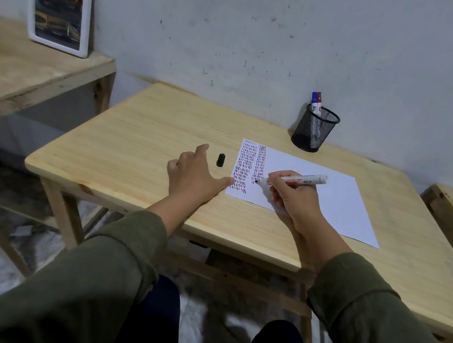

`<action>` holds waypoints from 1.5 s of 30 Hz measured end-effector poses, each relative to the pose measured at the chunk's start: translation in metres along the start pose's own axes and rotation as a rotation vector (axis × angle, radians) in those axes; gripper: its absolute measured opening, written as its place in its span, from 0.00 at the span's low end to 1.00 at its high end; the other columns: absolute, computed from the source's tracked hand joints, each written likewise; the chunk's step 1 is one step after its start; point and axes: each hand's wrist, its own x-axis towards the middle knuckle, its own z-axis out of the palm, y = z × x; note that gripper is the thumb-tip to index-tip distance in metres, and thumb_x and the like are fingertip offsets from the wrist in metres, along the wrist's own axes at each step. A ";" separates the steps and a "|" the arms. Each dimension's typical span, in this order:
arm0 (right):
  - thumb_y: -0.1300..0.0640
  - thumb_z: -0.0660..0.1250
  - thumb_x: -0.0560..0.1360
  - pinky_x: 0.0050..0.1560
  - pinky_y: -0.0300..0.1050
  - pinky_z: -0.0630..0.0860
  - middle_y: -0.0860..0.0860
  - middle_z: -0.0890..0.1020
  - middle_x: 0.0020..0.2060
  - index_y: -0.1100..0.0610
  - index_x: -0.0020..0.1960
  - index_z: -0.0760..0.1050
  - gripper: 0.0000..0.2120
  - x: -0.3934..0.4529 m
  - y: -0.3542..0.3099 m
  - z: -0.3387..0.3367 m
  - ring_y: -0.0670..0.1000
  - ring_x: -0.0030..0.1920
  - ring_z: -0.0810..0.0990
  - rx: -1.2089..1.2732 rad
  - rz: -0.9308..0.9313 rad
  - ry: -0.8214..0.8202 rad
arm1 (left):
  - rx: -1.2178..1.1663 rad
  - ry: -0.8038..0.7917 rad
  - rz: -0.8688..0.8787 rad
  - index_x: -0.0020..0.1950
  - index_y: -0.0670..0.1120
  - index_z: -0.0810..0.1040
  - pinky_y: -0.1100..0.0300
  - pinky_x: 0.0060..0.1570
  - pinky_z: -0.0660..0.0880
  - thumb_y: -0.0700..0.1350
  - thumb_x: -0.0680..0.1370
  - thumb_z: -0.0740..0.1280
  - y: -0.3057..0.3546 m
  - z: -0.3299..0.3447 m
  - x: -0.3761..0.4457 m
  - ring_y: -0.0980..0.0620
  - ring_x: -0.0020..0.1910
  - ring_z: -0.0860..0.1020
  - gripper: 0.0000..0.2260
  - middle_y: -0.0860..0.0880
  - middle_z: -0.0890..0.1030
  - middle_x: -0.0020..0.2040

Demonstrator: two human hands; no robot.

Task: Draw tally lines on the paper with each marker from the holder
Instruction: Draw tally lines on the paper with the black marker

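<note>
Fingers (pixel 280 180) of my right hand (pixel 295 200) pinch the black marker (pixel 292 181), tip seemingly touching the paper (pixel 334 197); my left hand (pixel 195 175), spread empty, steadies its edge beside the cap (pixel 220 160).

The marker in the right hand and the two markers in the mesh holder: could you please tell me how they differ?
The marker in the right hand is uncapped, its black cap standing on the table; the holder markers wear blue and red caps. It lies slanted, tip on the paper; they stand in the mesh holder. All have white barrels.
</note>
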 end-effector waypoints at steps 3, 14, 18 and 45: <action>0.63 0.67 0.73 0.26 0.35 0.74 0.54 0.78 0.32 0.64 0.50 0.79 0.07 0.000 -0.001 -0.001 0.43 0.27 0.78 -0.016 -0.005 -0.011 | -0.001 -0.003 -0.004 0.74 0.49 0.59 0.49 0.67 0.59 0.67 0.65 0.68 0.001 -0.001 0.000 0.48 0.71 0.66 0.44 0.48 0.74 0.68; 0.62 0.68 0.74 0.25 0.34 0.72 0.54 0.77 0.32 0.58 0.42 0.78 0.02 0.001 0.000 -0.003 0.44 0.28 0.76 0.062 -0.056 0.020 | -0.036 -0.020 0.008 0.73 0.52 0.63 0.50 0.65 0.59 0.64 0.69 0.67 0.003 -0.005 0.001 0.50 0.70 0.67 0.36 0.52 0.74 0.68; 0.61 0.70 0.72 0.27 0.36 0.73 0.55 0.77 0.32 0.55 0.41 0.79 0.03 0.003 0.001 -0.005 0.48 0.32 0.75 0.109 -0.055 0.013 | -0.142 -0.009 -0.004 0.69 0.56 0.68 0.52 0.62 0.59 0.55 0.75 0.64 0.009 -0.008 0.006 0.52 0.69 0.67 0.22 0.54 0.78 0.64; 0.61 0.64 0.76 0.37 0.41 0.77 0.53 0.81 0.36 0.56 0.47 0.79 0.06 0.008 -0.075 -0.005 0.50 0.34 0.79 0.210 -0.307 -0.070 | -1.152 -0.235 -0.318 0.53 0.49 0.80 0.62 0.41 0.66 0.46 0.76 0.67 0.110 -0.049 0.031 0.55 0.49 0.76 0.07 0.52 0.80 0.46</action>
